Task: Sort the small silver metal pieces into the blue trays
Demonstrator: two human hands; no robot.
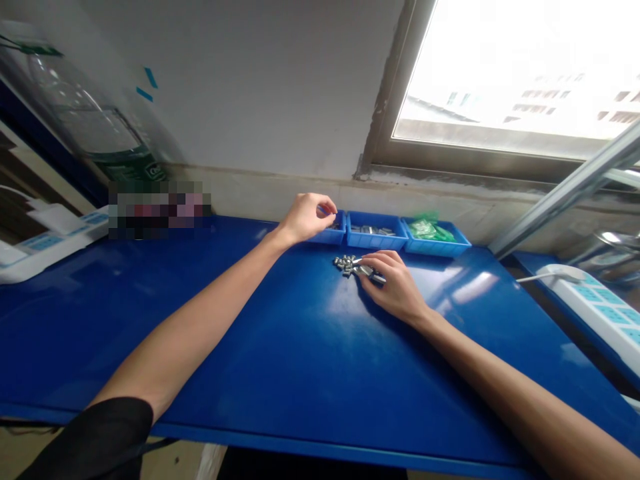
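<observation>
My left hand hovers over the left blue bin, its fingertips pinched together; whether a part sits between them is too small to tell. My right hand rests on the blue table, fingers on a small metal piece at the edge of a pile of several small grey metal parts. The middle blue bin holds more metal parts. The right blue bin holds green packets.
A white power strip with its cord lies at the right edge. Another white strip lies at the far left, beside a clear plastic bottle. A wall and window sill run behind the bins. A metal rail slants at right.
</observation>
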